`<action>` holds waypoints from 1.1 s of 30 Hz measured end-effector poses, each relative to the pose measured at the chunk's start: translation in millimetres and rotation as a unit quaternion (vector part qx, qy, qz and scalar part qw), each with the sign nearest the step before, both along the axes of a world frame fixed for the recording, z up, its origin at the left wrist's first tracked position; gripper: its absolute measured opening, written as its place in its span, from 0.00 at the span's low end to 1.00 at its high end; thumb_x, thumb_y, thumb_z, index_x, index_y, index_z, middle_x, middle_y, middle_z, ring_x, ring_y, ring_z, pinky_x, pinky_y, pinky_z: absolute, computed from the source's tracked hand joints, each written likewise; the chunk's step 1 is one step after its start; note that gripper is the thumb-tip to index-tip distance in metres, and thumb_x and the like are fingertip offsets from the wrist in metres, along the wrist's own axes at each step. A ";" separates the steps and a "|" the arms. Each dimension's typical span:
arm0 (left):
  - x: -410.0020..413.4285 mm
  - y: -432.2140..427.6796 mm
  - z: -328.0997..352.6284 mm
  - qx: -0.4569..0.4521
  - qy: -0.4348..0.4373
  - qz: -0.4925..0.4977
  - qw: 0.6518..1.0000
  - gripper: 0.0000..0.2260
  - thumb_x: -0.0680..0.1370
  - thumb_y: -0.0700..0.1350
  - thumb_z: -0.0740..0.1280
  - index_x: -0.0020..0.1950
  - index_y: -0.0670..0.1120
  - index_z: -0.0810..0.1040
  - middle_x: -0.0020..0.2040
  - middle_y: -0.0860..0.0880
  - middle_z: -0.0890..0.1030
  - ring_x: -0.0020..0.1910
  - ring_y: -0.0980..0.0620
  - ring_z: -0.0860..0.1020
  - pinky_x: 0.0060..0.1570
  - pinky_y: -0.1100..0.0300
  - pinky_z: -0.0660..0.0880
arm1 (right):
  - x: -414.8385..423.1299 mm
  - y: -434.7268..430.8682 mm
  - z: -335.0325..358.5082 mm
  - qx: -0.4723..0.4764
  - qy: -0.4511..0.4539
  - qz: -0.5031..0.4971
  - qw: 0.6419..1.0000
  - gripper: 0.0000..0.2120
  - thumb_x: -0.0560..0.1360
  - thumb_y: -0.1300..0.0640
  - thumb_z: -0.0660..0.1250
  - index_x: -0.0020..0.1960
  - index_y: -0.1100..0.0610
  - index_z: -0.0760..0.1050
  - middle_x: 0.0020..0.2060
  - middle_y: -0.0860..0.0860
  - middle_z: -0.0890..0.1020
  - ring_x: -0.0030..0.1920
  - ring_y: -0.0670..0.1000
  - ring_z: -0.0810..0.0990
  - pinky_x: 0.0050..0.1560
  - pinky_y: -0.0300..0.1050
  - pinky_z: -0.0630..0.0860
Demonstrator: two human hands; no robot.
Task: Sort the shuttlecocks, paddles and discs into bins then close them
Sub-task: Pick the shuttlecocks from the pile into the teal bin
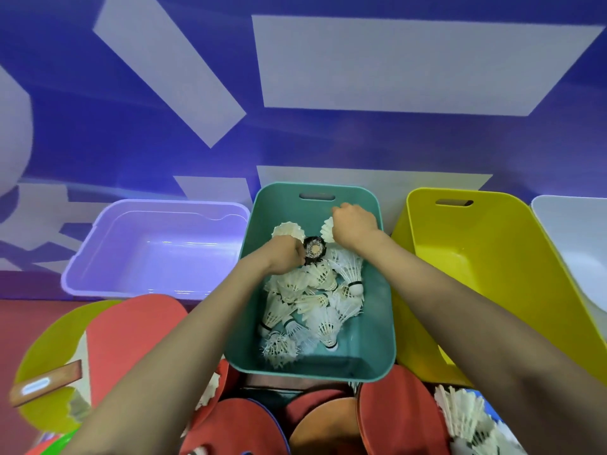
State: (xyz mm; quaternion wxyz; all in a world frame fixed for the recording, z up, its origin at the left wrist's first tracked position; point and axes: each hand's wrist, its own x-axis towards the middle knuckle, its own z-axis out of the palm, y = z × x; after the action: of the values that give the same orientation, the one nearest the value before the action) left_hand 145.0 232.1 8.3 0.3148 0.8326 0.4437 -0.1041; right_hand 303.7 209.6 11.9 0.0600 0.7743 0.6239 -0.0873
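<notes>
Over the teal bin at centre frame, my left hand pinches a black shuttlecock and my right hand grips a white shuttlecock

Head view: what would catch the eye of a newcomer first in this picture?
The teal bin in the middle, holding a heap of white shuttlecocks, stands out first, with both hands reaching into it. The left hand pinches a dark shuttlecock, and the right hand grips a white shuttlecock near the bin's far end. A purple bin on the left and a yellow bin on the right flank it, and red paddles lie in the foreground.
</notes>
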 end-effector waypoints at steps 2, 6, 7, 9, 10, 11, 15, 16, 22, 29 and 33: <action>-5.7 -9.3 0.8 0.010 -0.012 0.001 1.000 0.11 0.78 0.40 0.63 0.58 0.41 0.78 0.60 0.44 0.78 0.58 0.47 0.74 0.53 0.62 0.68 | -0.8 -8.7 3.4 0.002 0.015 0.006 1.000 0.18 0.76 0.63 0.60 0.66 0.61 0.67 0.61 0.58 0.72 0.62 0.59 0.70 0.57 0.52 0.71; -18.3 -28.3 8.2 0.067 -0.053 0.021 0.996 0.10 0.77 0.42 0.65 0.58 0.44 0.78 0.63 0.45 0.75 0.63 0.46 0.71 0.57 0.60 0.66 | -5.9 -34.1 13.8 0.018 0.050 0.008 0.999 0.20 0.77 0.59 0.61 0.68 0.58 0.67 0.63 0.57 0.71 0.63 0.58 0.70 0.59 0.52 0.71; -21.6 -34.2 11.8 0.081 -0.058 0.022 0.995 0.11 0.77 0.43 0.65 0.58 0.44 0.77 0.64 0.45 0.75 0.63 0.46 0.71 0.58 0.60 0.66 | -8.8 -42.3 17.0 0.030 0.063 0.010 0.998 0.19 0.77 0.58 0.61 0.68 0.58 0.67 0.63 0.56 0.71 0.63 0.58 0.70 0.59 0.53 0.71; -29.0 -47.0 18.4 0.108 -0.072 0.023 0.991 0.12 0.77 0.44 0.65 0.60 0.44 0.76 0.64 0.46 0.75 0.63 0.47 0.72 0.60 0.59 0.66 | -15.4 -60.2 23.5 0.057 0.083 0.026 0.995 0.19 0.77 0.56 0.61 0.67 0.57 0.68 0.64 0.56 0.72 0.64 0.57 0.70 0.61 0.53 0.71; -33.1 -53.8 21.3 0.120 -0.086 0.029 0.989 0.12 0.77 0.44 0.65 0.61 0.45 0.76 0.64 0.46 0.75 0.63 0.47 0.72 0.61 0.58 0.66 | -19.0 -69.7 27.0 0.071 0.092 0.035 0.993 0.19 0.77 0.55 0.61 0.67 0.57 0.68 0.64 0.55 0.72 0.64 0.57 0.70 0.62 0.53 0.70; -37.7 -61.3 23.8 0.132 -0.105 0.041 0.985 0.13 0.77 0.44 0.65 0.61 0.45 0.76 0.64 0.46 0.75 0.63 0.47 0.72 0.61 0.57 0.67 | -22.8 -80.2 31.0 0.086 0.103 0.043 0.990 0.19 0.77 0.54 0.61 0.67 0.56 0.68 0.64 0.55 0.72 0.64 0.57 0.70 0.62 0.52 0.70; -58.0 -94.7 28.8 0.182 -0.211 0.099 0.955 0.12 0.77 0.42 0.65 0.60 0.47 0.76 0.63 0.48 0.74 0.61 0.49 0.73 0.62 0.57 0.68 | -41.8 -126.1 44.4 0.147 0.153 0.069 0.975 0.19 0.78 0.54 0.62 0.68 0.55 0.67 0.65 0.53 0.73 0.65 0.55 0.70 0.63 0.48 0.68; -64.5 -103.8 30.0 0.197 -0.240 0.111 0.944 0.11 0.77 0.41 0.65 0.59 0.46 0.76 0.62 0.49 0.74 0.61 0.51 0.73 0.62 0.58 0.68 | -47.6 -137.6 46.4 0.157 0.167 0.072 0.971 0.19 0.78 0.54 0.62 0.68 0.55 0.67 0.65 0.53 0.73 0.65 0.54 0.69 0.63 0.47 0.67; -123.5 -165.5 38.5 0.264 -0.353 0.132 0.888 0.10 0.74 0.38 0.64 0.54 0.43 0.79 0.53 0.51 0.77 0.52 0.61 0.72 0.53 0.75 0.65 | -91.5 -198.9 42.8 0.222 0.246 0.131 0.934 0.17 0.77 0.56 0.63 0.65 0.56 0.71 0.60 0.51 0.76 0.61 0.53 0.72 0.63 0.45 0.66; -197.0 -225.9 5.5 0.238 -0.310 0.151 0.908 0.09 0.75 0.40 0.63 0.53 0.46 0.78 0.53 0.53 0.78 0.50 0.58 0.75 0.51 0.66 0.70 | -156.2 -241.8 23.2 0.285 0.280 0.229 0.888 0.15 0.75 0.56 0.61 0.60 0.58 0.74 0.51 0.53 0.80 0.53 0.50 0.74 0.56 0.41 0.69; -231.4 -242.9 -15.5 0.203 -0.224 0.184 0.935 0.08 0.75 0.39 0.67 0.52 0.47 0.79 0.53 0.52 0.78 0.53 0.52 0.76 0.50 0.64 0.68 | -180.0 -250.7 6.1 0.183 0.274 0.260 0.908 0.17 0.76 0.50 0.58 0.61 0.56 0.74 0.53 0.50 0.79 0.55 0.51 0.75 0.56 0.45 0.72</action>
State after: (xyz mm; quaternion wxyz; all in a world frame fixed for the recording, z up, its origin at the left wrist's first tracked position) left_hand -86.4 -10.8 -7.2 0.2437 0.7842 0.5191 0.2371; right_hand 123.7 -41.1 18.1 -0.2354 0.5275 0.8000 -0.1622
